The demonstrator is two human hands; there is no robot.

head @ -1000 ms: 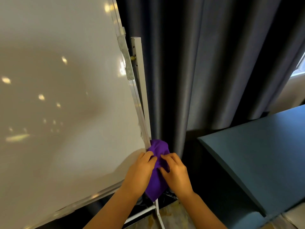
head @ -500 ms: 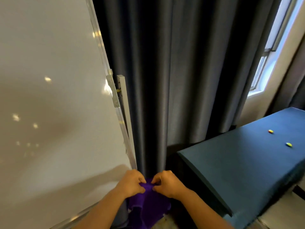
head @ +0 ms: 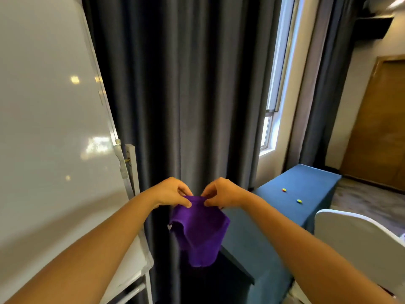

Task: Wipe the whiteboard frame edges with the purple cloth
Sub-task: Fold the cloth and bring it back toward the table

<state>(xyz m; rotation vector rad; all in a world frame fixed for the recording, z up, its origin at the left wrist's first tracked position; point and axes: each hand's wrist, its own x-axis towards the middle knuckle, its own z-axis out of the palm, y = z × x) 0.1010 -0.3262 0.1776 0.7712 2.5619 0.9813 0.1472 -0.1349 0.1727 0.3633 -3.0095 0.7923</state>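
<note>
Cloth held clear of the whiteboard [head: 50, 128], in front of the dark curtain [head: 186, 84].

The whiteboard frame edge [head: 105, 102] stands to the left, apart from the purple cloth [head: 199, 231]. The cloth hangs limp; it appears light, soft and non-slippery, best gathered into a pad. The left hand [head: 173, 193] and right hand [head: 223, 193] each pinch its top hem between thumb and fingertips.
</note>
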